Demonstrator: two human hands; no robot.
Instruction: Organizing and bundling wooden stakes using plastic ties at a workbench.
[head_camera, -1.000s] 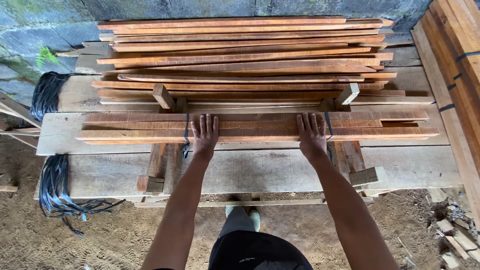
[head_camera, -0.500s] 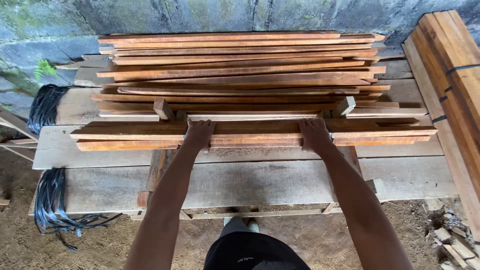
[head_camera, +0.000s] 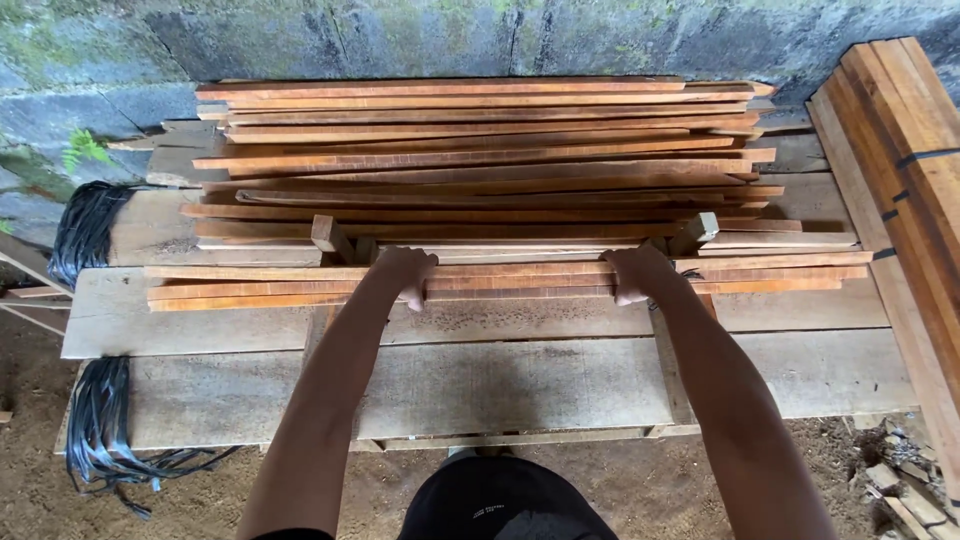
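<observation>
— From the head view, what are the hands on?

— Both are curled over the near bundle of long, thin reddish-brown wooden slats (head_camera: 500, 282), lying across the middle of the rough grey plank workbench (head_camera: 480, 385), in front of the big loose stack of the same orange-brown slats (head_camera: 480, 150) at its far edge. The left hand (head_camera: 405, 272) grips it left of centre, the right hand (head_camera: 637, 274) right of centre, fingers wrapped over the near edge.

— How would that bundle handle?

— I'd judge it stiff together but each slat springy and light; the lot has some weight. The sawn faces look dry, not slippery, though loose strips could slide on one another. Hands set apart either side of the middle, as now, look the sensible hold.

— Which way does it run?

— Its long axis lies left to right, parallel to the bench's near edge, ends pointing toward the coils of black strapping (head_camera: 85, 230) at the left and the strapped timber pile (head_camera: 915, 150) at the right.
</observation>
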